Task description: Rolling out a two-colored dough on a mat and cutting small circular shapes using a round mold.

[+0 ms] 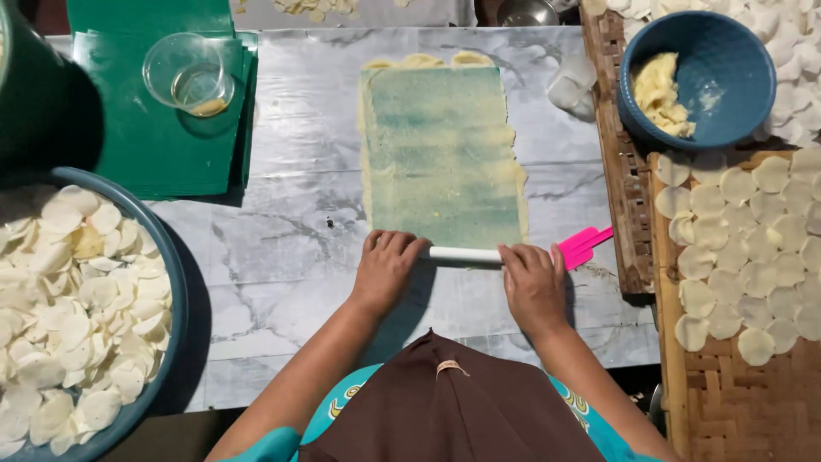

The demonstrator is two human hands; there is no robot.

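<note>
A thin rectangular sheet of pale dough over green plastic [438,154] lies on the marble-patterned table. At its near edge rests a white rolling pin [463,254]. My left hand [385,272] presses on the pin's left end, fingers laid flat over it. My right hand [532,282] presses on the pin's right end. A pink spatula [584,246] lies just right of my right hand, touching the table.
A large blue basin of round white discs [73,316] sits at left. Green plastic sheets [145,128] carry a clear cup [186,73]. A blue bowl with dough [697,77] and a woven tray [727,393] of discs stand at right.
</note>
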